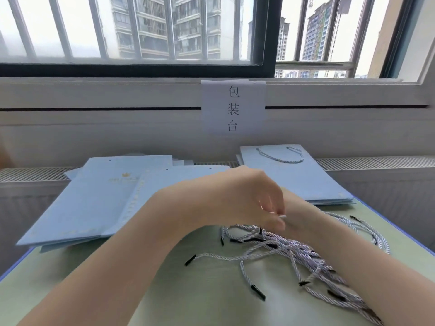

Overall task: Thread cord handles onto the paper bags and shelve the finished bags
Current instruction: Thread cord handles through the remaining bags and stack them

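A stack of flat light-blue paper bags (89, 208) lies on the left of the table, and one more bag (183, 177) with punched holes rests across it. At the back right, another stack of bags (306, 182) has a white cord handle (282, 157) threaded on top. A loose pile of white twisted cords (289, 248) with black tips lies in front. My left hand (244, 198) hovers over the pile with its fingers curled down, blurred. My right forearm (334, 241) runs under it. The right hand itself is hidden behind my left hand.
The pale green table (207, 295) has a blue edge. A white paper sign (233, 107) hangs on the wall under the window sill. A ribbed radiator cover (376, 163) runs behind the bags. Barred windows fill the top.
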Tool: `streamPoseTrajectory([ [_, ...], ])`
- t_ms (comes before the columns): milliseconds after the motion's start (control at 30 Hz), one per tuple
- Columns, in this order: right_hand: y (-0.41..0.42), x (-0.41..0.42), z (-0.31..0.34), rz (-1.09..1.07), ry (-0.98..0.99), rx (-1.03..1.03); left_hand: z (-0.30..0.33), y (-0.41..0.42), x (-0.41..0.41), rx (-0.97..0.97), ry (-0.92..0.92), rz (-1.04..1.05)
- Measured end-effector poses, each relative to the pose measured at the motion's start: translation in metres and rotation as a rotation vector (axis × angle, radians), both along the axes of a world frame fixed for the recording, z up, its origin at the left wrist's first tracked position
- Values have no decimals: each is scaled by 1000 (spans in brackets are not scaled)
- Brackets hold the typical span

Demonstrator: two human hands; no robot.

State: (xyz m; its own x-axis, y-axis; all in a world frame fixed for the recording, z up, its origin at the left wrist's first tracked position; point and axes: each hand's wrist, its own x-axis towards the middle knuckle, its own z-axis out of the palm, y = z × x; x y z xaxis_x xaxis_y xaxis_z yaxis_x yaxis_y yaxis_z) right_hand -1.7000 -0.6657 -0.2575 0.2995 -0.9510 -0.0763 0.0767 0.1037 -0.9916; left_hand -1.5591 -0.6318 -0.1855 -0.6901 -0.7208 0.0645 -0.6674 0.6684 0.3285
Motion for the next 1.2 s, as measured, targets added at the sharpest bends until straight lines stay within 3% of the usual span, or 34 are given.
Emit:
streamPoseTrajectory([
  [67, -2, -1, 2, -64, 110, -104, -2, -6, 4, 83, 20, 8],
  [133, -6, -5, 7, -146, 74, -129, -5, -17, 10, 40, 34, 73],
  [233, -13, -13, 14, -298, -12, -99, -12, -43, 28, -148, -142, 416],
  [300, -15, -18, 14, -372, -70, -86, -19, -59, 40, -146, -215, 666],
  [400, -14, -21, 12, -400, -115, -110, -24, -72, 52, -50, 67, 865],
  [533, -14, -20, 8, -311, -11, -158, -25, -81, 76, 189, 431, 931],
  [600, -17, -20, 7, -263, 153, -186, -22, -83, 88, 217, 614, 929],
  [667, -21, -25, 7, -284, 622, -320, -18, -82, 96, 183, 733, 923],
  [733, -22, -32, 8, -260, 1131, -434, -16, -80, 98, 125, 766, 889],
  [833, -13, -41, 15, -172, 1498, -358, -17, -80, 96, 46, 724, 848],
  [967, -9, -41, 10, -43, 1650, -235, -21, -83, 86, 44, 688, 824],
  [1200, -18, -45, 11, -153, 1401, -253, -26, -88, 82, 45, 706, 808],
])
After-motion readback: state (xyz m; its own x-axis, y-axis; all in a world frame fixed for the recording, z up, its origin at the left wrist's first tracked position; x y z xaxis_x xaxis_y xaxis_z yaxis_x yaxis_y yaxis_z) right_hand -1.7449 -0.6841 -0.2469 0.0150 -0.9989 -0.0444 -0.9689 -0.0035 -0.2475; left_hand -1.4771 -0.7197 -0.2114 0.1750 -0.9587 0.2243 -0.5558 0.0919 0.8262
